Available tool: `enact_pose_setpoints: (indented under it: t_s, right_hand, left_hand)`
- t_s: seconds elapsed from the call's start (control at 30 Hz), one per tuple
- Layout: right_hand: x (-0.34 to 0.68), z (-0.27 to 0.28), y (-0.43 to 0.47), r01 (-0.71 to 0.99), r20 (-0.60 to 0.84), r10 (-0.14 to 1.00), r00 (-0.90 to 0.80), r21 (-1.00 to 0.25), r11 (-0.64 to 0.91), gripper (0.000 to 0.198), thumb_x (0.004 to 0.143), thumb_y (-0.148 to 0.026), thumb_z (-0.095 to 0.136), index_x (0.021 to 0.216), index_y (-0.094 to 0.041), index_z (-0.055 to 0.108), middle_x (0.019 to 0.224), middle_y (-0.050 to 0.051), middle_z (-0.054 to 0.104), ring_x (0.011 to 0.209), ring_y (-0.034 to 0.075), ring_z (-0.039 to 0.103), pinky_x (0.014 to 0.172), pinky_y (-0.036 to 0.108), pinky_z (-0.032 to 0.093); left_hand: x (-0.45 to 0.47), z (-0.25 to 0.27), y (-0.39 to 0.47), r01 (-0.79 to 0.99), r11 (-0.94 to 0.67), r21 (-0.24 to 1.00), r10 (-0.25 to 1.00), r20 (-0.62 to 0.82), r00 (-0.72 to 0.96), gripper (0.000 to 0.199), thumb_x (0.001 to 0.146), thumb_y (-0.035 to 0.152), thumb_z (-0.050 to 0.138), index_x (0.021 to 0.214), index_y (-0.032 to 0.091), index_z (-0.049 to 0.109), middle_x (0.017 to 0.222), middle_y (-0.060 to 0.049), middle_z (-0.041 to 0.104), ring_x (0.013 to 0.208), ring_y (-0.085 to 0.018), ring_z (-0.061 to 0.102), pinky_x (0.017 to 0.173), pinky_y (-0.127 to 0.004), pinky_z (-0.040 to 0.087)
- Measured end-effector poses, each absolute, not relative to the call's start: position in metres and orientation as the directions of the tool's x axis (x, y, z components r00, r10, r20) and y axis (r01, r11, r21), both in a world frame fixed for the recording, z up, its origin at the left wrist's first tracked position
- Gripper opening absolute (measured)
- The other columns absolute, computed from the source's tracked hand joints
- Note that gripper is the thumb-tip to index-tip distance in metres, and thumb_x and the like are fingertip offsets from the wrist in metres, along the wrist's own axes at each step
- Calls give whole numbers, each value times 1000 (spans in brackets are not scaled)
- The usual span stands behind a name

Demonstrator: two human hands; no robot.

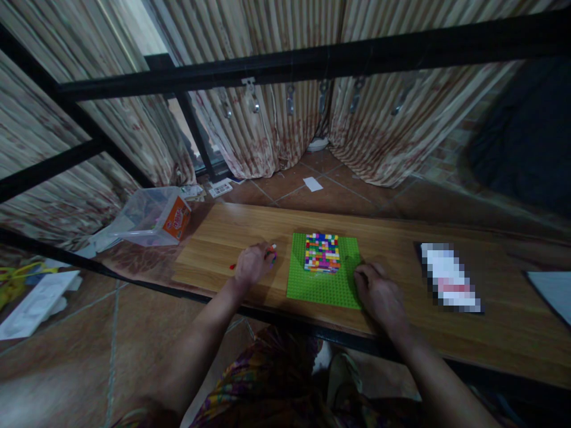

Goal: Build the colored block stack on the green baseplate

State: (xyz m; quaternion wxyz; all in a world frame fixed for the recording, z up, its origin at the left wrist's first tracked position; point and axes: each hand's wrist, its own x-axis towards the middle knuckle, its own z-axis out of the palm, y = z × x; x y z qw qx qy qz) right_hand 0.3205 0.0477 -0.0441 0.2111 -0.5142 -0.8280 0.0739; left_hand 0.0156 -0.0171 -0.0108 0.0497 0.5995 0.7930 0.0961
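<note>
A green studded baseplate (303, 286) lies on the wooden table. On its upper middle stands a block of many-coloured toy building bricks (322, 253), stacked in layers. To the left of the plate is my left hand (250, 263), fingers curled and closed around a few small coloured bricks (273, 255) that show at its fingertips. A small red brick (232, 267) lies on the wood just left of that hand. My right hand (381, 292) rests at the plate's right edge with its fingers curled closed; what they hold, if anything, is hidden.
A clear plastic tub (149, 217) with an orange label sits at the table's left end. Toward the right lies a blurred-out flat item (450, 278), and beyond it a pale sheet (551, 291). A black metal rail (285, 68) with hanging clips crosses above, before striped curtains (267, 137).
</note>
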Motion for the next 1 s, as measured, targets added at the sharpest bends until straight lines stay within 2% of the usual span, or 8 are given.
enact_pose_setpoints:
  t_s: [0.17, 0.3, 0.43, 0.6, 0.7, 0.87, 1.0]
  right_hand:
    - [321, -45, 48, 815, 281, 880, -383, -347, 465, 23, 91, -30, 40, 87, -20, 61, 91, 6, 62, 67, 15, 57, 59, 27, 40]
    - [322, -47, 49, 812, 284, 875, -393, -339, 475, 23, 91, -31, 40, 89, -20, 61, 93, 7, 62, 67, 15, 57, 58, 26, 39]
    - [323, -48, 50, 812, 275, 877, -393, -345, 472, 22, 91, -30, 41, 88, -20, 60, 94, 6, 62, 67, 15, 57, 59, 26, 40]
    - [323, -47, 49, 807, 277, 880, -387, -359, 468, 22, 91, -31, 41, 88, -20, 60, 94, 6, 61, 69, 15, 58, 60, 26, 40]
    - [322, -47, 49, 807, 281, 878, -388, -356, 471, 23, 91, -31, 41, 88, -20, 61, 93, 6, 62, 69, 15, 58, 61, 26, 40]
    - [322, -47, 49, 813, 284, 878, -384, -347, 468, 23, 90, -30, 41, 87, -20, 61, 92, 6, 61, 68, 15, 57, 59, 26, 40]
    - [323, -48, 50, 810, 288, 873, -393, -341, 477, 24, 90, -30, 40, 87, -20, 61, 92, 6, 61, 66, 14, 57, 58, 26, 39]
  left_hand:
    - [8, -10, -13, 926, 283, 252, 951, 50, -304, 28, 86, 43, 51, 97, 21, 65, 85, -5, 71, 81, -19, 66, 73, -26, 46]
    - [9, -5, 0, 939, 264, 219, 959, 42, -280, 26, 87, 36, 47, 94, 20, 67, 93, -6, 70, 89, -20, 65, 78, -26, 46]
    - [13, -2, 15, 946, 277, 169, 961, -60, -270, 22, 83, 25, 50, 91, 18, 69, 93, -9, 70, 89, -22, 65, 78, -28, 47]
    - [15, -1, 21, 952, 271, 145, 962, -68, -263, 23, 79, 18, 51, 97, 14, 66, 93, -12, 69, 92, -23, 64, 81, -29, 47]
    - [13, 3, 19, 952, 276, 135, 961, -44, -273, 25, 84, 18, 47, 102, 10, 61, 98, -15, 67, 96, -24, 63, 84, -30, 46]
    - [3, 11, 13, 907, 367, 208, 930, -50, -365, 24, 91, 25, 40, 109, 15, 53, 89, -10, 68, 86, -20, 65, 75, -28, 45]
    - [-5, 7, 5, 891, 346, 294, 933, -3, -361, 21, 90, 21, 40, 105, 17, 54, 84, -7, 67, 80, -19, 64, 72, -27, 44]
